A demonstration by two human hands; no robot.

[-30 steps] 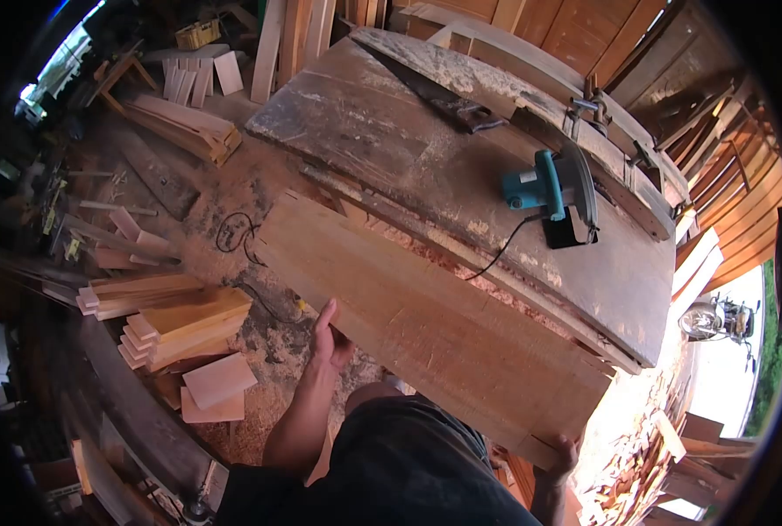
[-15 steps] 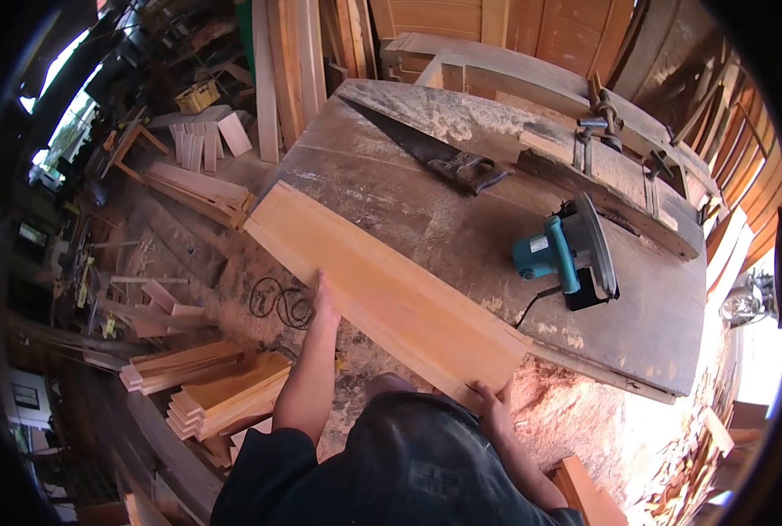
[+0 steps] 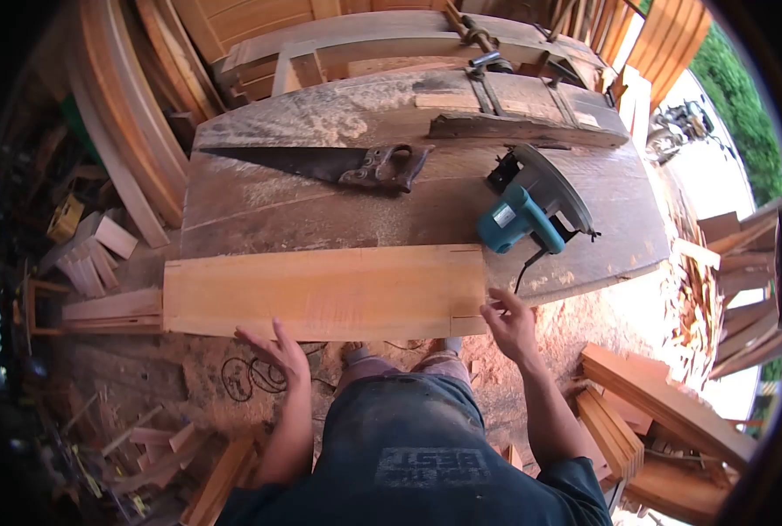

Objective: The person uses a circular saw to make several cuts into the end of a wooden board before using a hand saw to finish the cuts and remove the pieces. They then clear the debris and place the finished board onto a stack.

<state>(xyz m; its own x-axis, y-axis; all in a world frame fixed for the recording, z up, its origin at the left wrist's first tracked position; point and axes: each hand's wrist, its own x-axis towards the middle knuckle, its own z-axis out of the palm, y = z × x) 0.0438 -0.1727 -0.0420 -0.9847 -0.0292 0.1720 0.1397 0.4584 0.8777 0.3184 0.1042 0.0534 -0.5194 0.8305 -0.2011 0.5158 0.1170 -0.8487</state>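
Note:
A long, pale wooden board (image 3: 321,294) lies along the front edge of the worktable, with thin dark lines near its right end. My left hand (image 3: 279,351) is open at the board's near edge, thumb and fingers spread, gripping nothing. Beside the right end of the board is my right hand (image 3: 512,326). Its fingers are loosely bent and apart, with nothing visible in them. Behind the board, on the table, are a handsaw (image 3: 365,167) with a wooden handle and a teal circular saw (image 3: 518,219).
Clamps (image 3: 487,66) hold a timber piece (image 3: 531,130) at the back of the dusty worktable (image 3: 321,219). A black cord (image 3: 251,379) lies coiled on the floor at left. Stacked boards (image 3: 610,430) stand at the lower right, and wood scraps (image 3: 693,298) lie farther right.
My view has turned, so the board now appears nearly level. Both hands have come off their hold on the board's near edge, and their fingers have spread.

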